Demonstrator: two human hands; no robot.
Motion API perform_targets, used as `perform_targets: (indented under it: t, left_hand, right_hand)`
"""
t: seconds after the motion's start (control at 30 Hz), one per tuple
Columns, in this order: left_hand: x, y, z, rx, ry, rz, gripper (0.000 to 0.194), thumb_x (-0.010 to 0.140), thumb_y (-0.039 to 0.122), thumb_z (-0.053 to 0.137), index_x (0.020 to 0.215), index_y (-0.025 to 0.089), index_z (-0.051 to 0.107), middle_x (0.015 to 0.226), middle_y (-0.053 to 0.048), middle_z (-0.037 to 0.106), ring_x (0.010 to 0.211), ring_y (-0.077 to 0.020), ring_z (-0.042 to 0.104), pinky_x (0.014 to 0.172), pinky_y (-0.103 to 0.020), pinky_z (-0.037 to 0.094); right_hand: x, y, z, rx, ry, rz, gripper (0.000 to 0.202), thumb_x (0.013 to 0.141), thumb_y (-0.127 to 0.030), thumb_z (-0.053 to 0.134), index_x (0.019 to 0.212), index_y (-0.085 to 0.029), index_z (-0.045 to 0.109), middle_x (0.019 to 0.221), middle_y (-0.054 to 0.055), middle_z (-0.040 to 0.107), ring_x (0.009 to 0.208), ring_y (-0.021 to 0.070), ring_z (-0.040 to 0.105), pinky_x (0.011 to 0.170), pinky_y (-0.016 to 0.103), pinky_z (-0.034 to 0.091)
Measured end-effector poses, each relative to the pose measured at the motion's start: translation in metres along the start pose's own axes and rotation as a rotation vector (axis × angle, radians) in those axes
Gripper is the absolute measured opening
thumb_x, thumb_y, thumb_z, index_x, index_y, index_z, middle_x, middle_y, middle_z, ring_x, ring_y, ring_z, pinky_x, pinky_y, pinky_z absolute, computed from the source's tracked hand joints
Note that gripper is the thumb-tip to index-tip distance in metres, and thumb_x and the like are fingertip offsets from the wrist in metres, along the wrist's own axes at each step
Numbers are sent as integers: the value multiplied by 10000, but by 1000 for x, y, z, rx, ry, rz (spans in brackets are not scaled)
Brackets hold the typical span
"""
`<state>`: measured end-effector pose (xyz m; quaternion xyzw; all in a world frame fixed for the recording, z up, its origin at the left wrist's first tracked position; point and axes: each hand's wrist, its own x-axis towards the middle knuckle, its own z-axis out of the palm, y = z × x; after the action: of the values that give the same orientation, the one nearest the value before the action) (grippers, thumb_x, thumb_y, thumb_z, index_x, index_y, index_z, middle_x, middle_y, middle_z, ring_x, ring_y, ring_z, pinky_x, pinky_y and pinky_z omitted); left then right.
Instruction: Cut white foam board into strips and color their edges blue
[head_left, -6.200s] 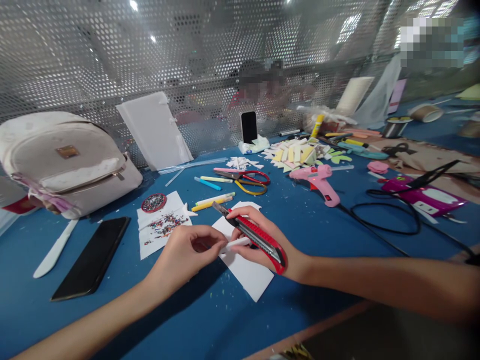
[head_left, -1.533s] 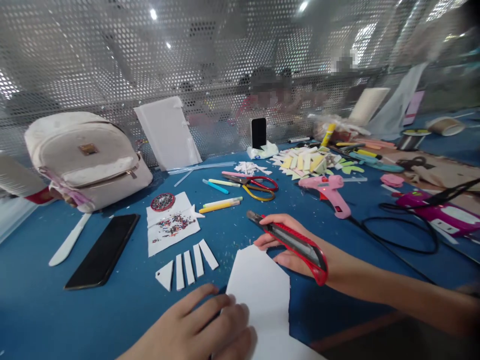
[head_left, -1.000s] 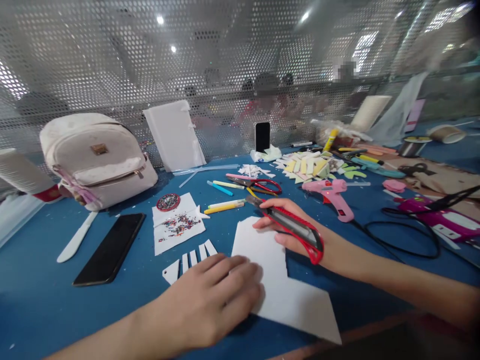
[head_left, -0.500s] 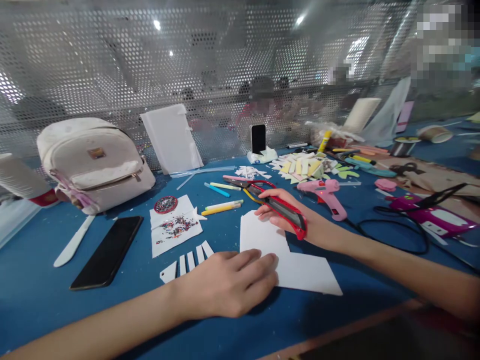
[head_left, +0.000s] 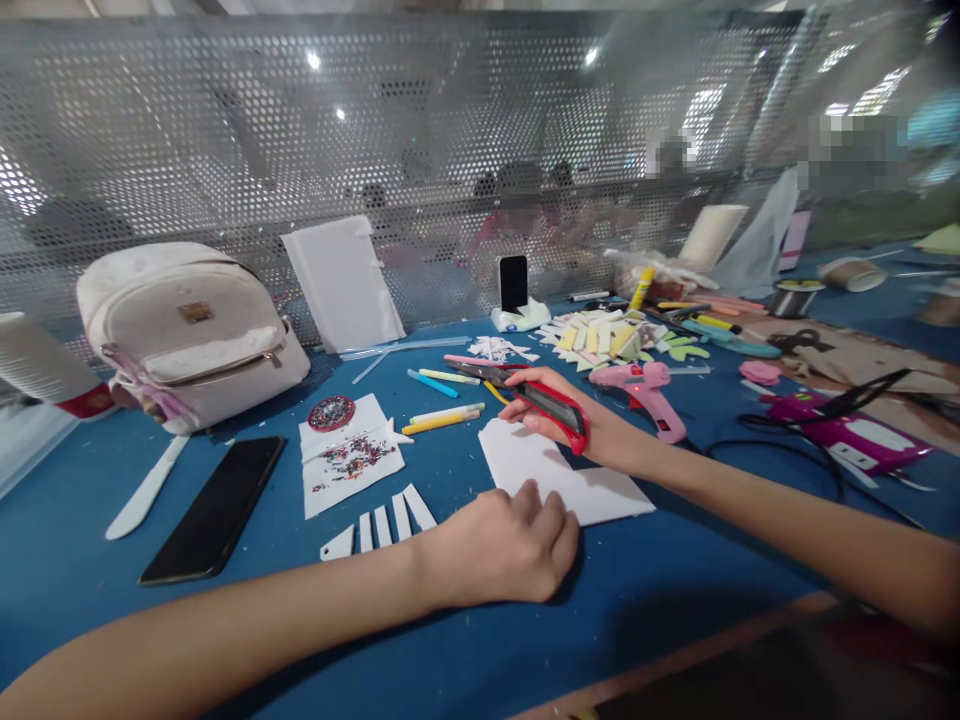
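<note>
A white L-shaped piece of board (head_left: 607, 492) lies flat on the blue table. My left hand (head_left: 510, 545) is closed at its near edge, fingers curled over the board; the fingertips are partly hidden. In my right hand (head_left: 551, 405) is a utility knife (head_left: 553, 412) with a red and black handle, held over the board's far part. Its blade end is hard to make out against the red-handled scissors (head_left: 484, 375) behind it. To the left of my left hand lie several cut white strips (head_left: 382, 522).
A hot glue gun (head_left: 646, 392) with a cord rests at the right, near a purple device (head_left: 847, 430). Paper scraps (head_left: 600, 335) and markers (head_left: 442, 420) lie beyond. At the left are a phone (head_left: 217, 510), a white plastic knife (head_left: 146, 490) and a backpack (head_left: 187, 340).
The board has turned and shifted away from the table's near edge. My left hand has moved slightly right and curled tighter. The utility knife in my right hand has shifted a little left.
</note>
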<state>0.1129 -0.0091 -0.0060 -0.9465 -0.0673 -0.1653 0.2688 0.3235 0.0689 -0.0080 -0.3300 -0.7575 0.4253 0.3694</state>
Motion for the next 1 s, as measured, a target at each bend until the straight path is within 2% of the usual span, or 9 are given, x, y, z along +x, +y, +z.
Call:
perform_targets:
  t: [0.17, 0.3, 0.37, 0.43, 0.57, 0.7, 0.8, 0.9, 1.0]
  left_hand:
    - [-2, -25, -12, -2, 108, 16, 335, 1000, 115, 462, 1269, -50, 576, 1104, -247, 724, 989, -334, 739, 573, -350, 631]
    - [-32, -67, -22, -65, 183, -57, 311, 1035, 101, 416, 1286, 25, 584, 1184, -166, 734, 1053, -255, 733, 758, -325, 650]
    - [-53, -89, -21, -120, 221, -173, 310, 1052, 131, 413, 1302, 120, 596, 1191, -105, 743, 1066, -189, 728, 824, -276, 632]
    - [-72, -112, -19, -158, 311, -365, 293, 1033, 158, 467, 1278, 189, 626, 1068, -46, 772, 914, -127, 745, 753, -198, 609]
    - [-89, -168, -11, -226, 512, -783, 273, 1001, 207, 571, 1266, 192, 636, 970, -22, 733, 701, -96, 681, 708, -237, 602]
    - [-80, -239, 9, -409, 550, -1023, 333, 1013, 348, 608, 1278, 148, 588, 1059, -63, 680, 796, -150, 685, 690, -303, 609]
    - [-63, -284, 37, -512, 510, -1151, 340, 1005, 357, 619, 1277, 154, 585, 1125, -77, 659, 880, -175, 681, 745, -338, 609]
    - [-46, -312, 72, -556, 453, -1218, 341, 997, 357, 630, 1271, 157, 592, 1185, -88, 644, 960, -200, 674, 810, -378, 602]
    - [-33, -329, 100, -551, 390, -1239, 352, 992, 361, 635, 1277, 158, 592, 1223, -95, 633, 1014, -218, 665, 854, -409, 592]
  right_hand:
    - [4, -40, -7, -83, 79, -144, 383, 991, -377, 620, 1318, -270, 451, 1136, 70, 700, 1137, 230, 686, 1021, 425, 537]
    - [-5, -81, -18, -174, 323, -295, 364, 964, -337, 658, 1289, -280, 504, 1149, 65, 711, 1138, 254, 689, 1025, 448, 537]
    - [-9, -88, -19, -148, 382, -342, 359, 967, -320, 652, 1295, -294, 510, 1149, 58, 715, 1122, 257, 694, 1007, 451, 544]
    - [-10, -86, -17, -95, 466, -428, 337, 970, -312, 643, 1283, -298, 518, 1114, 48, 718, 1078, 249, 705, 959, 429, 558]
    - [-6, -65, 1, -37, 604, -539, 328, 947, -287, 650, 1248, -285, 518, 1041, 38, 708, 989, 230, 714, 836, 380, 572]
    - [-5, -34, 24, 14, 470, -401, 298, 959, -287, 607, 1229, -279, 481, 1012, 41, 695, 902, 201, 707, 837, 387, 574]
    - [-9, -11, 36, -1, 321, -282, 276, 970, -290, 580, 1223, -274, 471, 989, 48, 693, 906, 206, 711, 831, 389, 570]
    - [-15, 8, 40, 27, 172, -193, 302, 983, -304, 576, 1261, -265, 464, 985, 61, 693, 899, 214, 712, 794, 381, 567]
    - [-18, 18, 40, 68, 100, -127, 333, 988, -316, 589, 1290, -275, 454, 999, 61, 691, 892, 209, 703, 782, 370, 566]
